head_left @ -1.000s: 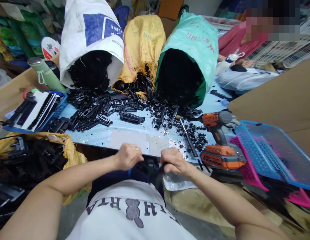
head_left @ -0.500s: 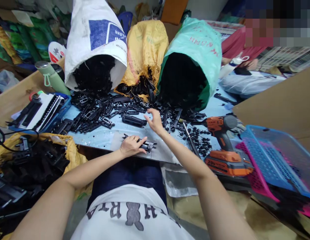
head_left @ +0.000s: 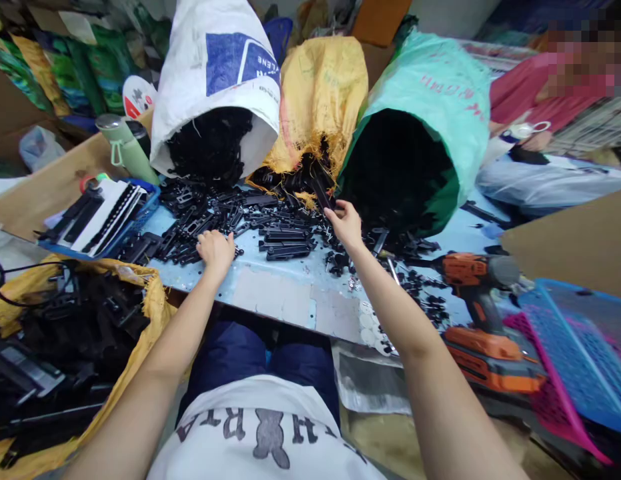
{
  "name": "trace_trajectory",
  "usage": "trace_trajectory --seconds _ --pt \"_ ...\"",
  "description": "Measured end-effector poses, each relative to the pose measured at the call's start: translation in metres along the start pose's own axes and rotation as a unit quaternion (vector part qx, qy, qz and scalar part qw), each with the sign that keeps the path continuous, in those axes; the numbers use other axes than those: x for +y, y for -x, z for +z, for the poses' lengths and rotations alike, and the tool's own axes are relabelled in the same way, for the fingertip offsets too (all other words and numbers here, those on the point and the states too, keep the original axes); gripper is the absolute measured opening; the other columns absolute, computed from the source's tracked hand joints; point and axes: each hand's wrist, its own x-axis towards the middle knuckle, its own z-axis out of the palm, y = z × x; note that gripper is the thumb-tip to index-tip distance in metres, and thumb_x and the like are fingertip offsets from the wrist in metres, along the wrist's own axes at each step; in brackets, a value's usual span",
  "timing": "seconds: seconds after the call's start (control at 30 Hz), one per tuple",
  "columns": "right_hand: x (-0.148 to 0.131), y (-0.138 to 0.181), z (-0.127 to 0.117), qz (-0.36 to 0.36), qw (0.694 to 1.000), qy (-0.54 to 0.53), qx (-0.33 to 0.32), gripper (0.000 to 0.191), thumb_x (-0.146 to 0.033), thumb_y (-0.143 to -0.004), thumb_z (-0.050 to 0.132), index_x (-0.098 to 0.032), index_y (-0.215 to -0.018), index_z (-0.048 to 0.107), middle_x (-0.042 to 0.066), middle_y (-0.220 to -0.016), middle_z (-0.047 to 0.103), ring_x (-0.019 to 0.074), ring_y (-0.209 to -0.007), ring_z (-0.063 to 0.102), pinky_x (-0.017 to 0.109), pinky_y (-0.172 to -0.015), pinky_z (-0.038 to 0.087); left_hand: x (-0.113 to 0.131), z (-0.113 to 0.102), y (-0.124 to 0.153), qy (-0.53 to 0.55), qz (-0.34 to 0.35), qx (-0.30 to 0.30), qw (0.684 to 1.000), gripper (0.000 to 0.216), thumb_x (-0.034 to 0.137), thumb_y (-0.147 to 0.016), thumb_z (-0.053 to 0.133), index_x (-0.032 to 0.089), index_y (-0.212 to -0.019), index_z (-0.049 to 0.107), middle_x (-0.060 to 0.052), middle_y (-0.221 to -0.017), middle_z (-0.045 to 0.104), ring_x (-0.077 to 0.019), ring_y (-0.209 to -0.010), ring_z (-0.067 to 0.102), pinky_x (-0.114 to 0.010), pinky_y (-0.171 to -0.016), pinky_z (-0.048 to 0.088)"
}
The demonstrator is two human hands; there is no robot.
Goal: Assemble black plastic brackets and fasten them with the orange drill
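My left hand [head_left: 216, 253] is over the near edge of a heap of slotted black plastic parts [head_left: 190, 223]. Its fingers curl down into the heap, their tips hidden, so what they grip does not show. Reaching toward the mouth of the yellow sack [head_left: 323, 80], my right hand [head_left: 347, 225] pinches the lower end of a long black plastic bar [head_left: 320, 189]. Between the hands, several similar black bars [head_left: 288, 244] lie stacked side by side on the blue table top [head_left: 260, 263].
A white sack [head_left: 183, 80] and a green sack [head_left: 430, 80] gape open, holding black parts. An orange cordless drill [head_left: 483, 293] stands at right beside blue and pink baskets [head_left: 580, 340]. Lower left is a yellow sack of black parts [head_left: 65, 347]. Across the table sits a person in red.
My left hand has left the black piece at the table's front edge, which is gone from there, and moved left to the heap. My right hand has moved up to the bar by the yellow sack.
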Motion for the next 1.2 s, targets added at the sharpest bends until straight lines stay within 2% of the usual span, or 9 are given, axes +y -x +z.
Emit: trace_trajectory --seconds 0.17,0.37,0.47,0.57,0.67,0.77,0.97,1.07,1.2 --pt "0.011 0.091 -0.020 0.084 0.943 -0.298 -0.124 0.061 -0.060 -0.072 0.057 -0.021 -0.118 0.046 0.007 -0.095 0.066 0.0212 -0.084 0.066 0.038 -0.076 0.052 0.001 0.004 -0.015 -0.036 -0.059 -0.108 0.992 0.037 0.035 -0.079 0.054 0.003 -0.097 0.059 -0.024 -0.104 0.058 -0.0358 -0.105 0.050 -0.047 -0.082 0.044" --pt "0.036 0.168 -0.073 -0.094 0.977 0.030 -0.190 0.050 -0.041 -0.080 0.059 -0.022 -0.126 0.048 0.013 -0.117 0.060 0.0283 -0.108 0.057 0.048 -0.091 0.045 0.008 -0.006 0.022 0.040 0.094 -0.073 0.992 0.038 0.024 -0.089 0.040 0.006 -0.122 0.043 -0.019 -0.108 0.058 -0.0279 -0.098 0.058 -0.038 -0.084 0.045" --pt "0.030 0.176 -0.064 -0.168 0.947 0.145 -0.231 0.052 -0.036 -0.083 0.056 -0.017 -0.130 0.044 0.017 -0.122 0.057 0.0315 -0.112 0.054 0.052 -0.095 0.041 0.018 -0.009 0.061 0.092 0.237 -0.105 0.962 0.034 0.024 -0.090 0.041 0.013 -0.121 0.046 -0.016 -0.115 0.054 -0.0247 -0.091 0.061 -0.033 -0.076 0.047" --pt "0.008 0.172 -0.034 -0.214 0.946 0.097 -0.224 0.046 -0.031 -0.086 0.050 -0.017 -0.129 0.045 0.016 -0.120 0.057 0.0282 -0.113 0.052 0.049 -0.096 0.041 0.031 -0.010 0.094 0.142 0.305 -0.140 0.931 0.030 0.025 -0.092 0.038 0.015 -0.117 0.050 -0.013 -0.109 0.056 -0.0230 -0.089 0.062 -0.031 -0.074 0.048" --pt "-0.008 0.170 -0.022 -0.194 0.968 -0.067 -0.147 0.049 -0.031 -0.086 0.052 -0.023 -0.132 0.037 0.011 -0.116 0.056 0.0209 -0.108 0.055 0.040 -0.094 0.045 0.030 -0.010 0.107 0.198 0.301 -0.137 0.923 0.035 0.028 -0.094 0.033 0.014 -0.123 0.048 -0.013 -0.106 0.059 -0.0233 -0.094 0.060 -0.034 -0.079 0.048" --pt "0.001 0.178 -0.049 -0.154 0.967 -0.168 -0.115 0.058 -0.035 -0.077 0.062 -0.026 -0.127 0.036 0.005 -0.106 0.057 0.0168 -0.095 0.060 0.034 -0.087 0.050 0.017 -0.010 0.105 0.256 0.272 -0.132 0.918 0.036 0.028 -0.094 0.033 0.015 -0.124 0.048 -0.013 -0.107 0.058 -0.0229 -0.098 0.058 -0.037 -0.084 0.048" --pt "0.042 0.194 -0.110 -0.151 0.964 0.073 -0.206 0.033 -0.033 -0.077 0.061 -0.021 -0.107 0.057 0.009 -0.103 0.061 0.0241 -0.097 0.058 0.041 -0.087 0.047 0.012 -0.011 0.111 0.358 0.244 -0.155 0.888 0.033 0.029 -0.091 0.041 0.017 -0.120 0.052 -0.011 -0.108 0.057 -0.0210 -0.104 0.054 -0.037 -0.091 0.045" --pt "0.034 0.198 -0.088 -0.161 0.947 0.138 -0.242 0.043 -0.038 -0.082 0.056 -0.020 -0.122 0.054 0.012 -0.107 0.061 0.0283 -0.102 0.056 0.049 -0.094 0.040 0.027 -0.013 0.122 0.385 0.235 -0.184 0.873 0.035 0.028 -0.091 0.042 0.016 -0.121 0.053 -0.010 -0.106 0.057 -0.0205 -0.103 0.055 -0.037 -0.091 0.045" --pt "-0.001 0.202 -0.036 -0.074 0.976 -0.054 -0.195 0.052 -0.047 -0.088 0.045 -0.024 -0.134 0.043 0.011 -0.115 0.057 0.0231 -0.094 0.059 0.041 -0.084 0.049 0.048 -0.017 0.137 0.435 0.230 -0.226 0.841 0.037 0.029 -0.092 0.041 0.017 -0.124 0.055 -0.007 -0.093 0.057 -0.0174 -0.090 0.058 -0.033 -0.084 0.048"
